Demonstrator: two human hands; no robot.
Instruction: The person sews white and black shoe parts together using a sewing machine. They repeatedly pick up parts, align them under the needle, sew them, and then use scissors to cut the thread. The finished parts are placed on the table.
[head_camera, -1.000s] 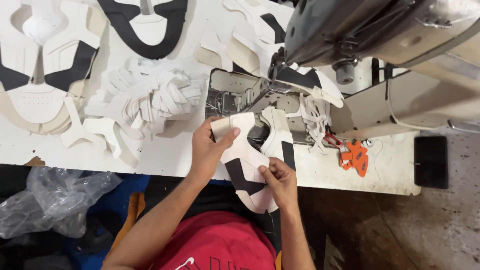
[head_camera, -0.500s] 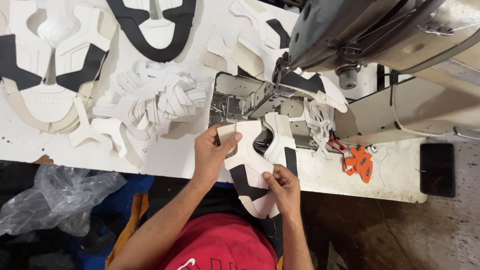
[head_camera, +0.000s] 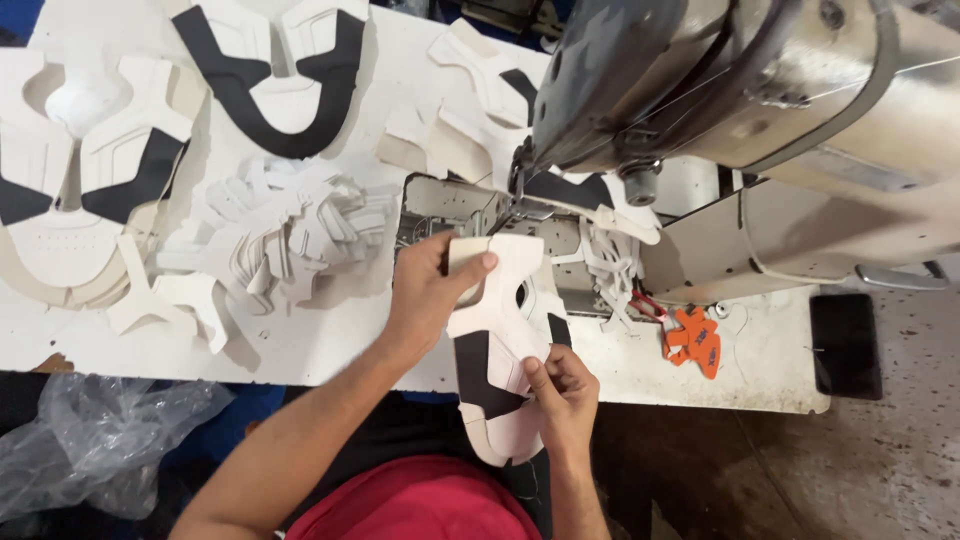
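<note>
A white and black shoe upper piece (head_camera: 497, 345) lies in front of the sewing machine (head_camera: 740, 90), its far end close to the needle area. My left hand (head_camera: 432, 290) pinches its top left corner, thumb on top. Lower down, my right hand (head_camera: 562, 392) grips the piece's right edge with bent fingers. The near end of the piece hangs over the table edge toward my lap.
A heap of small white cut pieces (head_camera: 280, 235) lies left of my left hand. More white and black uppers (head_camera: 90, 180) are spread at the back left. Orange thread snips (head_camera: 697, 340) rest right of the machine bed. A crumpled clear plastic bag (head_camera: 90, 440) sits below the white table (head_camera: 300, 345).
Both hands have shifted the upper piece slightly toward the machine; the view has also tilted a little. The grip of each hand is unchanged.
</note>
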